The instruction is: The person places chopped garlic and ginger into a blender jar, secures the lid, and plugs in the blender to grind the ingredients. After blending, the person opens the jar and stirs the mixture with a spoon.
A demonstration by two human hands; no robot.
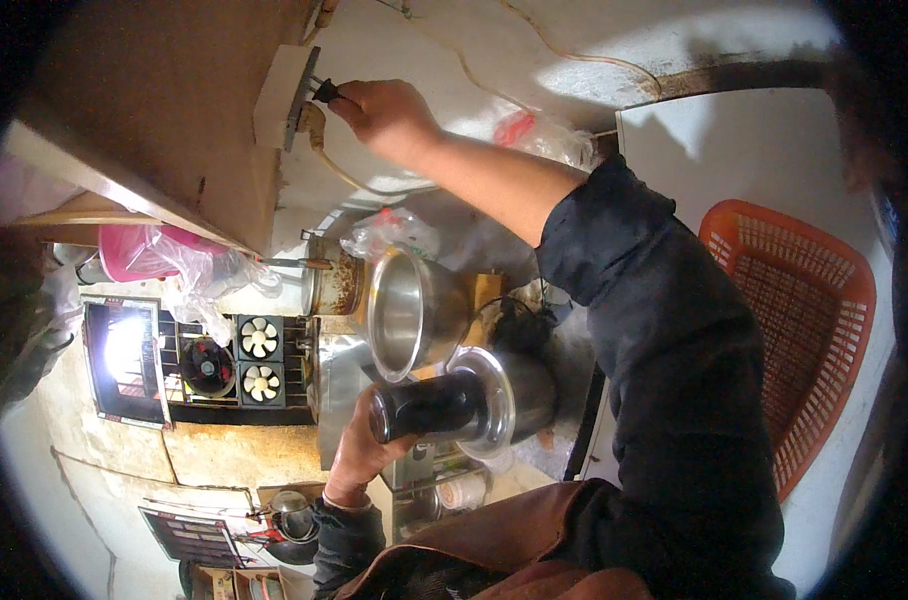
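My right hand (390,116) pinches a black two-pin plug (325,91) at a wall socket box (285,97). Bare metal of the prongs shows between plug and socket face, with the tips at the face; I cannot tell how deep they sit. Beside it, a beige plug (313,126) with a cord is in the same box. My left hand (358,450) grips the top of a black cylindrical motor unit (431,409). That unit sits on a clear lid over a stainless steel bowl (532,397), apparently a food chopper. An open steel pot (397,315) stands beside it.
A rusty tin (337,276) and knotted plastic bags (394,232) stand near the wall. An orange plastic basket (795,337) lies beside my right arm. A dark cord (491,304) loops near the chopper. Ventilation fans (260,360) and a wooden cabinet (161,97) are farther up.
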